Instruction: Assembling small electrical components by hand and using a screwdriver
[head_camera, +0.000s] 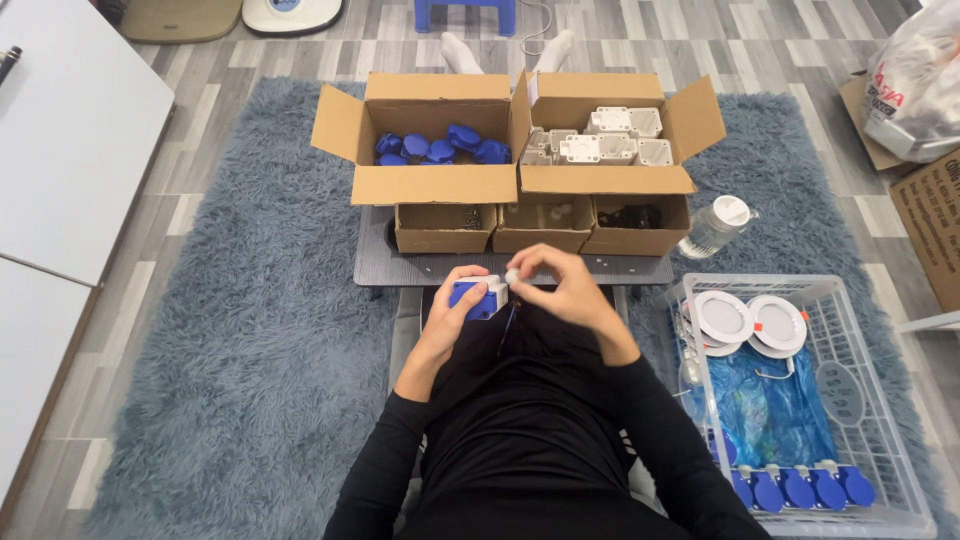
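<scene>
My left hand (452, 300) grips a small blue and white plastic box (479, 298) just in front of the low dark table (380, 262). My right hand (562, 285) meets it from the right, with a tiny white piece (512, 274) pinched between thumb and forefinger at the box's top corner. Both hands are held over my lap, close to the table's near edge.
Two open cartons on the table hold blue caps (440, 148) and white housings (603, 140); three small boxes (541, 224) stand in front. A clear bottle (716, 226) lies at the right. A white basket (860, 330) on the grey rug holds round white discs (748, 320) and blue parts (800, 488).
</scene>
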